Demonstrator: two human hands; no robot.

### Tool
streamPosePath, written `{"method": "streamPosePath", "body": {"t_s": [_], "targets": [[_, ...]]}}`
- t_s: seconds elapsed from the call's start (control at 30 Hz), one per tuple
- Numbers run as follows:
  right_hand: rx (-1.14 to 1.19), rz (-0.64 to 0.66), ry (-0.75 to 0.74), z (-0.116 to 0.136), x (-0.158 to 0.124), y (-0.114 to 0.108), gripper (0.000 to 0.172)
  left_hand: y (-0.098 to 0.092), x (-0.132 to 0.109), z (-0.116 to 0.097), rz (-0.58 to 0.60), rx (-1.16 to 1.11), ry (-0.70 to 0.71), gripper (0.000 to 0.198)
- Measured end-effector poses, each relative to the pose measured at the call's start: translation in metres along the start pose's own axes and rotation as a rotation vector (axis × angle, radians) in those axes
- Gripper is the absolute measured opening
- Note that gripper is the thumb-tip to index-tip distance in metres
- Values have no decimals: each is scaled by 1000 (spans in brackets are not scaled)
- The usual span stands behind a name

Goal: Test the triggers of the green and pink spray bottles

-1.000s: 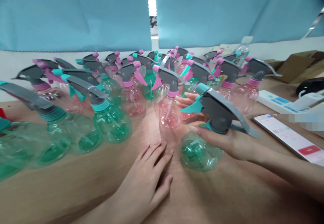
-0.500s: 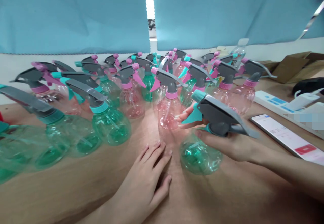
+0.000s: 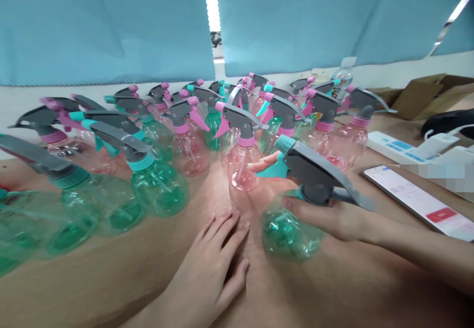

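Note:
My right hand [image 3: 322, 214] is wrapped round the neck of a green spray bottle [image 3: 291, 234] with a grey head, a teal nozzle and a teal trigger. The bottle is slightly tilted, and its base is at or just above the tabletop; I cannot tell which. Some of my right fingers are hidden behind the bottle. My left hand [image 3: 218, 264] lies flat on the wooden table [image 3: 148, 288], palm down, fingers stretched out, holding nothing. Just beyond it stands a pink spray bottle [image 3: 244, 167], and to its left a green spray bottle [image 3: 160, 187].
Several more pink and green spray bottles [image 3: 190, 150] crowd the back and left of the table. At the right are a phone [image 3: 418, 199] with a lit screen, a white power strip [image 3: 396, 145] and a cardboard box [image 3: 418, 96]. A blue curtain [image 3: 111, 26] hangs behind.
The whole view has shifted slightly to the left and a little down. Both hands stay almost where they were, the right one still gripping the green spray bottle.

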State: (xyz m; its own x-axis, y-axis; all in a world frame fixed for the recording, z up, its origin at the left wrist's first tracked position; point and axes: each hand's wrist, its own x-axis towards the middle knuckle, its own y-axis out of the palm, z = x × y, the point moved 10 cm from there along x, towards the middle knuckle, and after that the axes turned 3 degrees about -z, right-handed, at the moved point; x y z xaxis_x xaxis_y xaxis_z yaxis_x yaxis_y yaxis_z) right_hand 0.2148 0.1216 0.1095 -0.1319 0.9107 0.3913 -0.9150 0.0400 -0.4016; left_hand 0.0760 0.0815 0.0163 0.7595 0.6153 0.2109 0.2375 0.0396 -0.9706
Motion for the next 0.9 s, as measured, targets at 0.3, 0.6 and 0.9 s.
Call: {"method": "streamPosePath", "body": {"t_s": [0.3, 0.6, 0.9], "targets": [[13, -23, -117, 10, 3, 3, 44, 2, 0, 0, 4, -6, -6, 48], [-54, -23, -113, 13, 3, 1, 50, 0, -1, -1, -8, -5, -6, 48], [50, 46, -139, 18, 8, 11, 56, 1, -1, 0, -23, -14, -6, 48]]}}
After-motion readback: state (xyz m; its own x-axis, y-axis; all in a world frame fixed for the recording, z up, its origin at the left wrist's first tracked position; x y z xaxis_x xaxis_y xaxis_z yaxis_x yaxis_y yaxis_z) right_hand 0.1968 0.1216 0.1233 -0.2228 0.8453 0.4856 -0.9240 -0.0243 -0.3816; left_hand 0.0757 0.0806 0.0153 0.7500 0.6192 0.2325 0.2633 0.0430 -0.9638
